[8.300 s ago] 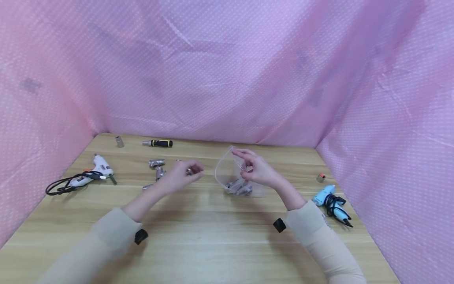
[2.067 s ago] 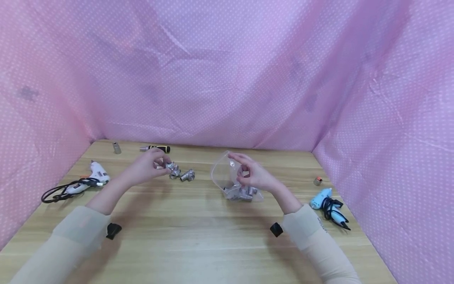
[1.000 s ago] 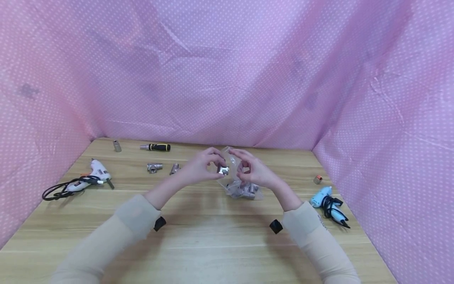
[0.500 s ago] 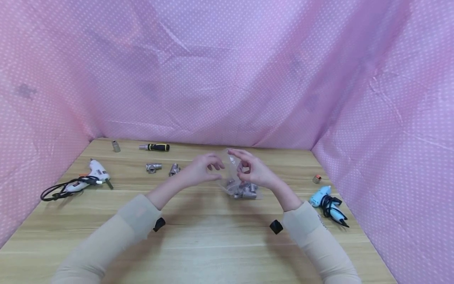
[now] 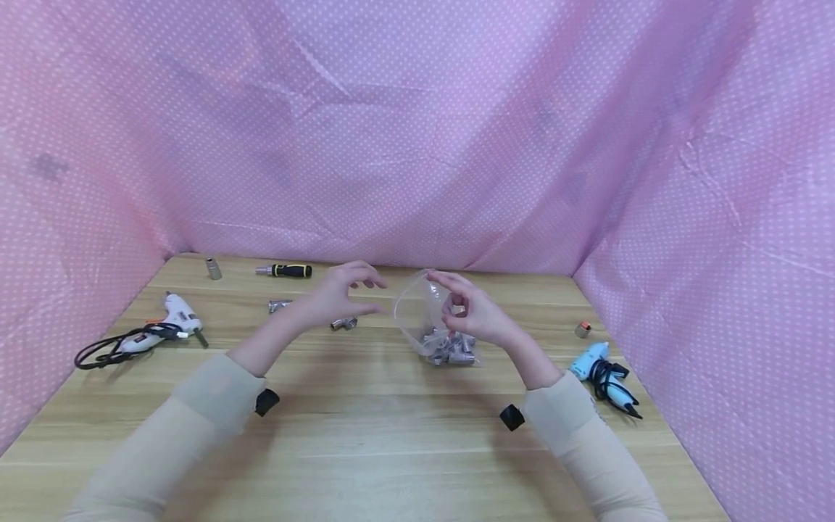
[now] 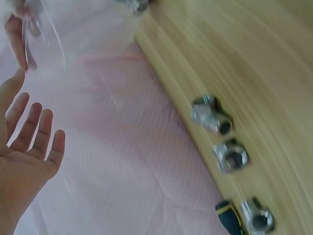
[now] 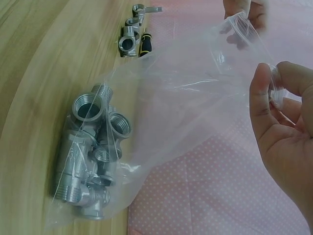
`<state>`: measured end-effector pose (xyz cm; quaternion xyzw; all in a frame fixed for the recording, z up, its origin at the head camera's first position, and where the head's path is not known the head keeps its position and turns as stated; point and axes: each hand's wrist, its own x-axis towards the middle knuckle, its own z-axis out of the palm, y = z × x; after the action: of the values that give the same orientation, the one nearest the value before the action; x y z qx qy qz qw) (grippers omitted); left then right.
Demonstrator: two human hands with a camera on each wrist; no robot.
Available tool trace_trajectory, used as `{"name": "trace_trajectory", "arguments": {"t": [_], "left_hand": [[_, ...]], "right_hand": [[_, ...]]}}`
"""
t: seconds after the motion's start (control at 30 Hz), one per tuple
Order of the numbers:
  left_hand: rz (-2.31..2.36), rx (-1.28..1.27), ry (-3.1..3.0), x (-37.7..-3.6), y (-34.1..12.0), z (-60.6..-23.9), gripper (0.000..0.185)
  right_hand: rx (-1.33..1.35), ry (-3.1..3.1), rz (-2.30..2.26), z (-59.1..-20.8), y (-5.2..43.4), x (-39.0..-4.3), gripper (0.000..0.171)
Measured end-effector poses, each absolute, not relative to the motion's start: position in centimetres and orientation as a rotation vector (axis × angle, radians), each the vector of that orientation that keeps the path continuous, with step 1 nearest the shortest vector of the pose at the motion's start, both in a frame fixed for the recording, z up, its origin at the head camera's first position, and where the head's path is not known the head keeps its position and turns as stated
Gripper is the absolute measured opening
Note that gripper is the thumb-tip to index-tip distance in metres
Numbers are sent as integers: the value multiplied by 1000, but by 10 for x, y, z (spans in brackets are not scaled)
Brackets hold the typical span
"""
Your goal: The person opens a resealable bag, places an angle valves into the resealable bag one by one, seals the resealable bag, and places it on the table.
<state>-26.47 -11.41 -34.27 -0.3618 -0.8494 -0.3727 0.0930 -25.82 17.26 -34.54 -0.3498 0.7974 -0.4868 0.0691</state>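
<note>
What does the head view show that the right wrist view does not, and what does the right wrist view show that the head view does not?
Only the head view: the white glue gun, the blue glue gun and the red-ended metal piece.

Only the right wrist view: the screw threads inside the fittings' mouths.

Both: the right hand pinching the clear bag, metal fittings inside it, the left hand, the screwdriver and the pink cloth.

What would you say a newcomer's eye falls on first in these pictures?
Probably the pink cloth hanging behind the table and along both sides. Next comes the clear bag near the centre, holding metal fittings, its rim pinched by the right hand; the blue glue gun lies further right.
</note>
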Motion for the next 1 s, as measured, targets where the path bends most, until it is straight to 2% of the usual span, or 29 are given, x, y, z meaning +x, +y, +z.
{"name": "trace_trajectory", "arguments": {"t": [0.23, 0.5, 0.83, 1.0], "left_hand": [[-957, -991, -2614, -278, -147, -350, 43], [-871, -866, -2766, -295, -184, -375, 49], [-880, -736, -2917, -309, -205, -405, 57], [-858, -752, -2938, -315, -211, -422, 63]], "right_hand": [[-1060, 2402, -1481, -350, 177, -260, 80], [-1053, 2398, -1486, -350, 179, -260, 81], [-1037, 2377, -1514, -349, 176, -258, 81], [-1024, 2389, -1487, -350, 174, -258, 81]]}}
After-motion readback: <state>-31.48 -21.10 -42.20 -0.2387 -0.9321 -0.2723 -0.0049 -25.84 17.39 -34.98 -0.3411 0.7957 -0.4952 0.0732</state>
